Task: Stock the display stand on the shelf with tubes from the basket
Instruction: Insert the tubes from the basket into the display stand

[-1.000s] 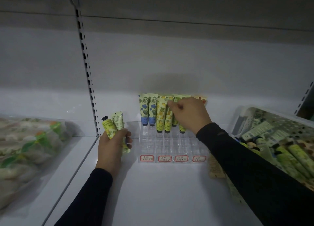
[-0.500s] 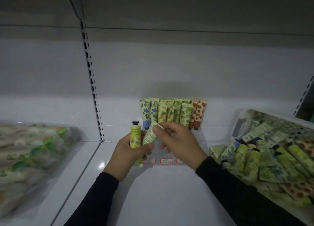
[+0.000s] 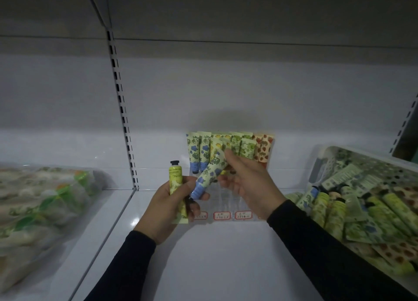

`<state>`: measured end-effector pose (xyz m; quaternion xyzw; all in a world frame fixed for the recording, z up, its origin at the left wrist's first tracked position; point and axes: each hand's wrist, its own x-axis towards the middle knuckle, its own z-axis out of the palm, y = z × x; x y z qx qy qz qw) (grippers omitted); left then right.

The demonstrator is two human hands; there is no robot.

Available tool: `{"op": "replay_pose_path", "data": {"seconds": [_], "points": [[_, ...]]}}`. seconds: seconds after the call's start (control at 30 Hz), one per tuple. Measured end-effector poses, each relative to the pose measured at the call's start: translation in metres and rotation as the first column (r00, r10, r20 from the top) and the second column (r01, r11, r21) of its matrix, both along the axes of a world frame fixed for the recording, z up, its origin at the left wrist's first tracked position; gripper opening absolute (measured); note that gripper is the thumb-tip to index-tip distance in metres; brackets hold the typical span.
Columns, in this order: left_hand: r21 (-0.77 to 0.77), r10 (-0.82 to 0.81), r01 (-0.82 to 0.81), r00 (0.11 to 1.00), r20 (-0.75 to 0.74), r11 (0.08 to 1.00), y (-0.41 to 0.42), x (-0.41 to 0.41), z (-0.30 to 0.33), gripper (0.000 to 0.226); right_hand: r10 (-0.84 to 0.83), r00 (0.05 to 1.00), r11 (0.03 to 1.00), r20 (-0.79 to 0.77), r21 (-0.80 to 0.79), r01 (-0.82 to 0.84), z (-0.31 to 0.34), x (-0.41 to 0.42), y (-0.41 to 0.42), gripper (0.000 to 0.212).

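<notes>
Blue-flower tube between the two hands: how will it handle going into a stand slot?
Blue-flower tube is probably light: the right hand pinches just its flat end. Body likely squashy, crimp stiffer. Glossy skin may slip; standing cap-down like the stocked tubes, it could tip.

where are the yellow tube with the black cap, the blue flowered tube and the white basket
yellow tube with black cap [image 3: 175, 176], head view, on its upper body
blue flowered tube [image 3: 209, 176], head view, on its middle
white perforated basket [image 3: 325, 163], head view, on its left wall

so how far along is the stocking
Done: the back of the stand holds blue, yellow, green and red tubes. In hand: the right hand pinches a blue tube; the left hand grips a yellow tube. Left: empty front slots, many tubes in the basket.
</notes>
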<state>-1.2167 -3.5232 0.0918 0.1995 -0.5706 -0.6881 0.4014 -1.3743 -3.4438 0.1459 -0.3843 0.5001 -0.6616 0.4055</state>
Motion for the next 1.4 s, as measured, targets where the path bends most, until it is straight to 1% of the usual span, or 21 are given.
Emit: {"op": "replay_pose_path", "data": {"seconds": [0.03,0.1,0.23,0.3,0.4,0.5,0.57,0.67,0.73,0.83,0.97,1.07,1.2,1.4], "points": [[0.029,-0.008,0.009,1.000,-0.015,1.000,0.000,0.001,0.001,0.032,-0.009,1.000,1.000,0.015,-0.017,0.009,-0.001,-0.002,0.000,0.026],[0.057,-0.016,0.017,0.999,-0.030,0.998,0.000,0.001,0.002,0.032,-0.049,0.999,0.998,-0.013,-0.041,0.048,-0.005,-0.003,0.000,0.019],[0.066,-0.008,0.009,1.000,-0.025,0.998,-0.002,0.000,0.000,0.030,-0.079,0.997,0.994,-0.011,-0.080,0.078,-0.006,-0.004,0.000,0.016],[0.061,0.030,-0.028,0.999,-0.026,0.998,-0.003,0.001,0.000,0.027,-0.103,0.994,0.990,-0.030,-0.102,0.099,-0.001,-0.003,0.000,0.013],[0.090,0.204,-0.200,0.978,-0.033,0.976,-0.009,0.001,-0.003,0.015,-0.152,0.978,0.980,-0.141,-0.150,0.130,0.011,-0.004,-0.001,0.013],[0.084,0.390,-0.390,0.921,0.014,0.917,-0.016,0.000,-0.008,0.013,-0.209,0.944,0.970,-0.257,-0.176,0.167,0.028,-0.006,-0.007,0.007],[0.082,0.435,-0.437,0.900,0.035,0.896,-0.018,-0.001,-0.011,0.015,-0.269,0.892,0.957,-0.363,-0.202,0.207,0.039,-0.008,-0.014,0.007],[0.083,0.448,-0.451,0.892,0.055,0.888,-0.018,-0.003,-0.011,0.015,-0.376,0.718,0.926,-0.585,-0.245,0.286,0.047,-0.008,-0.027,0.012],[0.082,0.449,-0.453,0.891,0.064,0.888,-0.019,-0.003,-0.012,0.014,-0.404,0.616,0.913,-0.676,-0.261,0.312,0.048,-0.006,-0.035,0.016],[0.079,0.449,-0.454,0.891,0.066,0.888,-0.020,-0.003,-0.012,0.016,-0.443,0.474,0.887,-0.761,-0.294,0.356,0.042,-0.004,-0.045,0.022],[0.084,0.455,-0.459,0.888,0.067,0.884,-0.020,-0.003,-0.012,0.015,-0.454,0.340,0.870,-0.824,-0.326,0.370,0.032,-0.002,-0.052,0.029],[0.087,0.454,-0.459,0.888,0.074,0.884,-0.020,-0.003,-0.012,0.014,-0.435,0.298,0.871,-0.850,-0.313,0.379,0.027,-0.001,-0.056,0.030],[0.095,0.449,-0.453,0.891,0.069,0.886,-0.020,-0.003,-0.012,0.015,-0.410,0.282,0.876,-0.867,-0.289,0.386,0.025,0.001,-0.060,0.029],[0.095,0.435,-0.441,0.897,0.075,0.893,-0.020,-0.003,-0.012,0.017,-0.396,0.268,0.876,-0.879,-0.273,0.398,0.029,-0.002,-0.065,0.034]]}}
